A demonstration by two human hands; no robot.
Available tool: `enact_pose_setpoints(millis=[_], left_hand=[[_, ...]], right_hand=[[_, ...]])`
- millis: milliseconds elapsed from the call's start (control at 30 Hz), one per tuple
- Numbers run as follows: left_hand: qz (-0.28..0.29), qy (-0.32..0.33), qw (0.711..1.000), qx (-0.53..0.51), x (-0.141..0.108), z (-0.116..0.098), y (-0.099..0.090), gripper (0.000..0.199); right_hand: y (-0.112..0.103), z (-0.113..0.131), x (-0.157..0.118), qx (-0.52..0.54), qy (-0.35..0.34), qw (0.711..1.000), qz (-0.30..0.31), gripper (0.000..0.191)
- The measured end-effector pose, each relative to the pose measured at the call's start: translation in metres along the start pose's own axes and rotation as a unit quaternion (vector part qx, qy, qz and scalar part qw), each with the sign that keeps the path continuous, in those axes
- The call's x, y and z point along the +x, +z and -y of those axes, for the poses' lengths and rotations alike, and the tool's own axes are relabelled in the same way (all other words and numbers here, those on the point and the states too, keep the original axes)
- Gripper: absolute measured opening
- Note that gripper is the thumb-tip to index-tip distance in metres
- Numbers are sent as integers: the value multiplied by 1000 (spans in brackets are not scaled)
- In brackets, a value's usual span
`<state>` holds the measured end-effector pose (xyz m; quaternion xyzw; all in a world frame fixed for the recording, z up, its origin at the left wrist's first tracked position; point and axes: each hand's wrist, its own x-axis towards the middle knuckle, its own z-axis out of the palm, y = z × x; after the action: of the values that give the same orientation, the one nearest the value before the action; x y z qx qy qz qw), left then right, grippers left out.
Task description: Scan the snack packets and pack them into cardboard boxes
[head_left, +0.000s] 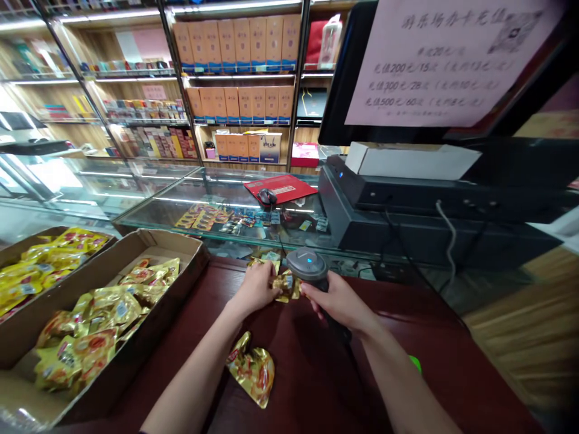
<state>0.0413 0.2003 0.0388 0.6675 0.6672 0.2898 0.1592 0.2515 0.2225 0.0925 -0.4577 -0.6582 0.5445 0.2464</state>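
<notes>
Two hands, left (256,289) on gold packet (284,286), right (339,301) gripping scanner (307,264), at counter edge (217,265)

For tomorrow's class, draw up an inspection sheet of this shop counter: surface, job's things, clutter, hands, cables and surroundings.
Surface: dark red counter, with a glass display case beyond it.
Job's things: gold foil packet between the hands; handheld barcode scanner; second gold foil packet loose on the counter; more packets in two cardboard trays.
Clutter: computer mouse on a red mat; small green object.
Hands: left hand on the packet; right hand gripping the scanner.
Cables: white cable; black scanner cord.
Surroundings: shelves of boxes; printed notice.
</notes>
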Motion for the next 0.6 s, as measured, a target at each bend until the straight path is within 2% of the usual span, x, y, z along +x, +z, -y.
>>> enact_pose_setpoints(millis=[100, 200, 300, 400, 600], left_hand=[[-10, -65, 992, -108, 2, 15, -14, 35], [-36, -92, 971, -217, 6, 30, -29, 39], [2, -104, 949, -296, 7, 36, -42, 32], [27, -115, 940, -319, 5, 37, -50, 29], [42, -115, 938, -323, 1, 34, -51, 27]], right_hand=[[2, 2, -2, -7, 0, 1000, -1, 25], [7, 3, -4, -13, -9, 1000, 8, 24], [15, 3, -7, -11, -23, 999, 27, 23], [24, 6, -10, -10, -28, 998, 48, 25], [31, 17, -15, -11, -17, 998, 62, 21]])
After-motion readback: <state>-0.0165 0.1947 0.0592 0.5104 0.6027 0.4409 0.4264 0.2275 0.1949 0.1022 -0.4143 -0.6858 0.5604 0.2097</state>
